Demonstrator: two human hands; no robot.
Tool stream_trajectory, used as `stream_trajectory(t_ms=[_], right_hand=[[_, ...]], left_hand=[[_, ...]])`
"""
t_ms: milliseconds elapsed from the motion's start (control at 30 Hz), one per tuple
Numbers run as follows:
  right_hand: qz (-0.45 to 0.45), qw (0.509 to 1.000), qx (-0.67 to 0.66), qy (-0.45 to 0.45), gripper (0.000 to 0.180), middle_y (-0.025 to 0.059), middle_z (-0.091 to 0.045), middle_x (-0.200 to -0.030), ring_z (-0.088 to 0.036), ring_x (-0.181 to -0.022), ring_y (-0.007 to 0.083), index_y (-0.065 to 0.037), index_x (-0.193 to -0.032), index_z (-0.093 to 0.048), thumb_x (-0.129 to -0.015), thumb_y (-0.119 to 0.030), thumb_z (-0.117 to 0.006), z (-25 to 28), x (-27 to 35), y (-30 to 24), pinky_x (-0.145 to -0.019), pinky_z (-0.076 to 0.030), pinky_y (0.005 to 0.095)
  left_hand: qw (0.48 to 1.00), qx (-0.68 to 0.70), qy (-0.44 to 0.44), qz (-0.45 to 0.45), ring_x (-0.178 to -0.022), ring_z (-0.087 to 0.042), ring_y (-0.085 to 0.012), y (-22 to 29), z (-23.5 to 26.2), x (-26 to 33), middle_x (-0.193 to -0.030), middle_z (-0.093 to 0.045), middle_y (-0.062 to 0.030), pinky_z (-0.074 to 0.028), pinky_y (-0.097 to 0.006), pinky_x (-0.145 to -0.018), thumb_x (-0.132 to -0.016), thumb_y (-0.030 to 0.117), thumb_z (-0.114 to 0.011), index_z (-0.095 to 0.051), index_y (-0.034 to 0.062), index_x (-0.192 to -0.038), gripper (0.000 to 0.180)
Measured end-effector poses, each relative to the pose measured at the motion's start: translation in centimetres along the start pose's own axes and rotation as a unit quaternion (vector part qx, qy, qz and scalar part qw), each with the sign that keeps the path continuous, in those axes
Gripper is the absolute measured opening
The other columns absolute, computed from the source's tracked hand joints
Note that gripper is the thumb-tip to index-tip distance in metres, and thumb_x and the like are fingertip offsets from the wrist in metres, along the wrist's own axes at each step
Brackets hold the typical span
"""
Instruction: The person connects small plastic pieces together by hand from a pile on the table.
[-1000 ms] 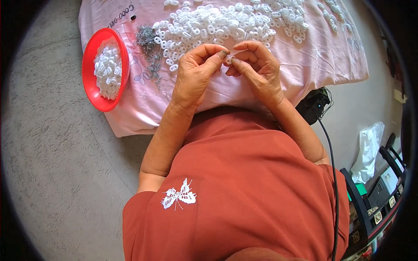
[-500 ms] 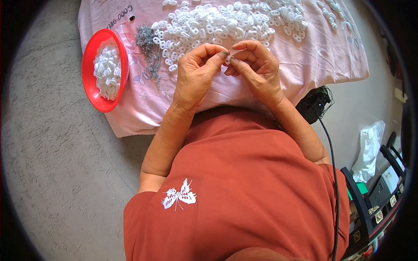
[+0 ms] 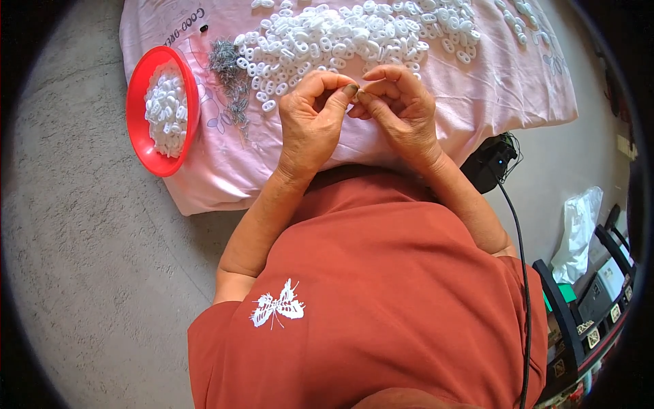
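Note:
My left hand and my right hand meet fingertip to fingertip above the near part of the pink cloth. Between them a bit of a small white plastic piece shows, mostly covered by the right thumb and fingers. The left thumb and forefinger pinch right beside it; whatever they grip is too small to make out. Just beyond the hands spreads a heap of white oval two-hole plastic pieces. Left of that heap lies a tangle of thin grey metal bits.
A red bowl filled with white pieces stands at the left edge of the cloth-covered table. A small black object lies behind it. At right are a black device with a cable, a white plastic bag and dark furniture.
Both hands stay nearly in place. The left fingertips have shifted slightly down and closer to the right ones, hiding more of the small white piece.

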State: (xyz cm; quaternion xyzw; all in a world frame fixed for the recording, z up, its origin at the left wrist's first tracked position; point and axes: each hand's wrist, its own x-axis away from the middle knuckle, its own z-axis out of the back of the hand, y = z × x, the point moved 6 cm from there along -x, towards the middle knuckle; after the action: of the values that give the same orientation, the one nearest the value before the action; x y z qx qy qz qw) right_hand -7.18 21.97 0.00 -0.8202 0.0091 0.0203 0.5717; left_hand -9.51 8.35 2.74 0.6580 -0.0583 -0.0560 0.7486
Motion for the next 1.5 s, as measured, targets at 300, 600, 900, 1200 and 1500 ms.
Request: stream_trajectory(t_ms=[300,600,900,1200,1500], right_hand=[[-0.011,1.000,-0.020,-0.002,0.023,0.0108,-0.068,-0.089,-0.069,-0.081,0.0151,0.002,-0.112,-0.049,-0.091,0.005,-0.058,-0.1,-0.2,0.2,-0.071,-0.057,0.0244],[-0.029,0.999,-0.022,-0.002,0.024,0.0114,-0.068,-0.092,-0.069,-0.083,0.0160,0.002,-0.115,-0.051,-0.092,0.004,-0.059,0.0,-0.2,0.0,-0.073,-0.057,0.0245],[-0.023,1.000,-0.015,0.006,0.026,0.0114,-0.069,-0.097,-0.068,-0.083,0.0148,-0.001,-0.119,-0.052,-0.093,0.002,-0.058,0.2,-0.2,0.3,-0.073,-0.054,0.0246],[-0.027,0.999,-0.024,0.013,0.025,0.0117,-0.069,-0.098,-0.068,-0.083,0.0147,0.000,-0.117,-0.053,-0.093,0.002,-0.058,0.3,-0.2,0.3,-0.073,-0.055,0.0246],[-0.035,0.999,-0.008,-0.006,0.024,0.0121,-0.070,-0.096,-0.068,-0.082,0.0156,0.000,-0.116,-0.053,-0.093,0.001,-0.059,0.1,-0.2,0.1,-0.072,-0.055,0.0245]], left_hand=[[1.000,0.005,-0.008,0.015,-0.078,-0.060,-0.0061,0.2,0.4,0.0,-0.087,-0.066,-0.0026,-0.049,-0.020,-0.069,-0.090,0.001,-0.064,-0.068,-0.0017,-0.096,0.008],[0.997,-0.050,0.046,0.033,-0.076,-0.058,-0.0050,0.0,4.1,-0.2,-0.087,-0.066,-0.0007,-0.047,-0.020,-0.066,-0.091,0.003,-0.064,-0.069,-0.0002,-0.098,0.010],[0.949,-0.304,-0.020,-0.088,-0.067,-0.061,-0.0220,1.1,2.3,1.3,-0.082,-0.061,-0.0090,-0.048,-0.032,-0.060,-0.077,-0.002,-0.068,-0.069,0.0032,-0.088,0.012],[0.924,-0.357,-0.017,-0.136,-0.076,-0.061,-0.0283,0.4,1.6,1.4,-0.083,-0.059,-0.0103,-0.049,-0.039,-0.067,-0.077,0.002,-0.070,-0.068,0.0039,-0.088,0.012],[0.990,-0.139,0.016,0.011,-0.072,-0.065,-0.0121,-1.1,2.8,1.1,-0.087,-0.068,-0.0081,-0.049,-0.025,-0.062,-0.087,0.002,-0.064,-0.066,0.0005,-0.095,0.008]])
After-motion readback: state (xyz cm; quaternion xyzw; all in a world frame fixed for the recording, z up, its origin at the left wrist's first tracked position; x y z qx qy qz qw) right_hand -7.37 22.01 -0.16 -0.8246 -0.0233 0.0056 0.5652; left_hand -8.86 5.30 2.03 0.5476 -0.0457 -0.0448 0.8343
